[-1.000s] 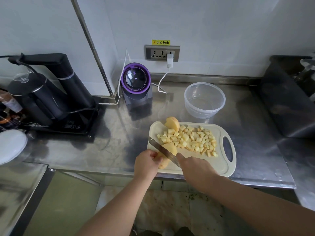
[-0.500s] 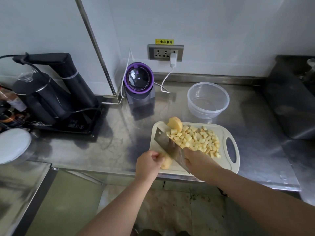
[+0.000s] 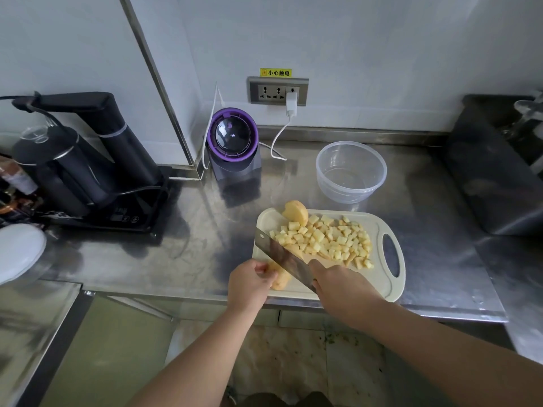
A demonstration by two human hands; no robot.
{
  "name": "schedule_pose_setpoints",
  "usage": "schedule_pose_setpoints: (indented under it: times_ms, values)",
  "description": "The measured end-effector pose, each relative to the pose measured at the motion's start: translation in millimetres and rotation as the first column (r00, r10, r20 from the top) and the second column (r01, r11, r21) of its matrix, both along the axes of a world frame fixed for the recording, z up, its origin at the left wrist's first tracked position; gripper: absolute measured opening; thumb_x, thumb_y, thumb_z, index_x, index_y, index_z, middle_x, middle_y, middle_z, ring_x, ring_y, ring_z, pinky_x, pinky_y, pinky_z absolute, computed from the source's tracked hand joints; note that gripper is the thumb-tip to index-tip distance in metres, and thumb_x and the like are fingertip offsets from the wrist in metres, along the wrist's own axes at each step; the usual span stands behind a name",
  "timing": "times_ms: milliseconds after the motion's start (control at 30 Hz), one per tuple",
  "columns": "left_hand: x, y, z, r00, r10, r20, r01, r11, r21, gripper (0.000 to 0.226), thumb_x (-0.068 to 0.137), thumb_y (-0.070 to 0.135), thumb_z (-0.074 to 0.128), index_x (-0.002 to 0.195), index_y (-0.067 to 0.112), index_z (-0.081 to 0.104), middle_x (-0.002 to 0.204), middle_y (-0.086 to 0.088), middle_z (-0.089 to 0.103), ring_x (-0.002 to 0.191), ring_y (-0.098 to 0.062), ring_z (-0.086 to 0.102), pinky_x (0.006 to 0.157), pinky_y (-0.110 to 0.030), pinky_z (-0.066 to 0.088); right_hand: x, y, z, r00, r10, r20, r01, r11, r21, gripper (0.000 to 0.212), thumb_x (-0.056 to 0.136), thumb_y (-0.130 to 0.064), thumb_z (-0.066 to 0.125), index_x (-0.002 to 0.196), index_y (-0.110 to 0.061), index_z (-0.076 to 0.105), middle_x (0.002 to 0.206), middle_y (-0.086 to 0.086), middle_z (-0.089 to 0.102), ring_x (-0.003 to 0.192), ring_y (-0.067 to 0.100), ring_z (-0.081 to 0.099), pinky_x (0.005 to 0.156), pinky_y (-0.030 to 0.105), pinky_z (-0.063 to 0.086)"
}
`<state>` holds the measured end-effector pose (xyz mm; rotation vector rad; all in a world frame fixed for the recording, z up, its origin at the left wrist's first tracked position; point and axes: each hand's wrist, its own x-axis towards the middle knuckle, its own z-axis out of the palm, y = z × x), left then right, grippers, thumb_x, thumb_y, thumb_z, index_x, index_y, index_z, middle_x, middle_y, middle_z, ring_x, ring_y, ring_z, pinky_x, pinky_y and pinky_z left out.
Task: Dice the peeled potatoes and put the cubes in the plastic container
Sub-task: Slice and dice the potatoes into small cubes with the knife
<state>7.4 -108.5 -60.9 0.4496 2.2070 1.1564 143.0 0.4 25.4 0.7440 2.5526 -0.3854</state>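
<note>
A pale cutting board (image 3: 390,284) lies at the counter's front edge with a heap of potato cubes (image 3: 329,240) across its middle. A peeled potato half (image 3: 296,212) sits at the board's far left corner. My left hand (image 3: 249,284) holds a potato piece (image 3: 280,279) on the board's near left part. My right hand (image 3: 342,289) grips the handle of a cleaver (image 3: 280,257), whose blade is tilted flat side up beside that piece. The clear plastic container (image 3: 351,171) stands empty behind the board.
A purple-rimmed appliance (image 3: 233,145) stands at the back, its cable plugged into the wall socket (image 3: 277,91). A black kettle set (image 3: 85,160) occupies the left. A white lid (image 3: 17,251) lies far left. A dark steel tray (image 3: 493,174) sits at the right.
The cleaver's blade has turned from edge-down across the potato piece to a tilted, flat-side-up pose. My left hand stays on the piece. The view has shifted slightly.
</note>
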Motion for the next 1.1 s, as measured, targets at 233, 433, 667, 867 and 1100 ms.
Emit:
schedule_pose_setpoints:
  times_ms: [233, 433, 667, 867, 1100]
  values:
    - [0.4, -0.1, -0.5, 0.994, -0.050, -0.101, 0.044, 0.998, -0.054, 0.023, 0.086, 0.025, 0.072, 0.104, 0.011, 0.069, 0.098, 0.002, 0.071, 0.088, -0.016, 0.068, 0.082, -0.032, 0.055, -1.3, -4.7, 0.6, 1.000, 0.006, 0.015, -0.006, 1.000, -0.017, 0.047, 0.096, -0.010, 0.052, 0.135, -0.021, 0.028, 0.099, 0.004, 0.058, 0.078, 0.016, 0.060, 0.068, 0.028, 0.054]
    - [0.5, -0.4, -1.0, 1.000, -0.018, -0.014, 0.018, 1.000, -0.021, 0.022, 0.084, 0.022, 0.073, 0.102, 0.011, 0.069, 0.097, 0.003, 0.069, 0.086, -0.022, 0.069, 0.074, -0.046, 0.059, -2.1, -2.7, -8.7, 0.999, 0.023, 0.023, -0.023, 0.999, -0.037, 0.046, 0.097, -0.011, 0.052, 0.136, -0.021, 0.029, 0.092, 0.001, 0.055, 0.075, 0.014, 0.058, 0.065, 0.026, 0.052]
    - [2.8, 0.1, 0.8, 1.000, 0.003, 0.001, -0.003, 1.000, -0.001, 0.019, 0.086, 0.023, 0.071, 0.102, 0.015, 0.067, 0.096, 0.006, 0.066, 0.089, -0.022, 0.068, 0.076, -0.047, 0.058, -10.7, -4.8, -25.6, 0.998, 0.046, 0.050, -0.044, 0.998, -0.042, 0.039, 0.099, -0.012, 0.047, 0.134, -0.018, 0.031, 0.082, 0.000, 0.049, 0.074, 0.017, 0.056, 0.064, 0.029, 0.050]
    - [1.9, 0.1, 6.4, 0.999, -0.033, -0.015, 0.032, 0.999, -0.021, 0.017, 0.088, 0.021, 0.069, 0.103, 0.014, 0.067, 0.096, 0.006, 0.065, 0.089, -0.021, 0.067, 0.075, -0.045, 0.059, -9.8, 14.5, -28.5, 1.000, -0.019, -0.024, 0.015, 0.988, -0.154, 0.028, 0.102, -0.019, 0.043, 0.129, -0.011, 0.040, 0.086, 0.000, 0.056, 0.073, 0.015, 0.058, 0.066, 0.024, 0.051]
    - [-0.6, -0.5, 7.8, 0.997, -0.071, -0.032, 0.070, 0.997, -0.032, 0.013, 0.087, 0.022, 0.070, 0.098, 0.020, 0.064, 0.100, 0.004, 0.066, 0.090, -0.019, 0.067, 0.076, -0.045, 0.058, -3.6, 26.4, -22.3, 0.996, -0.041, -0.081, 0.027, 0.985, -0.169, 0.018, 0.104, -0.025, 0.035, 0.119, -0.018, 0.043, 0.081, -0.002, 0.055, 0.066, 0.012, 0.055, 0.066, 0.028, 0.051]
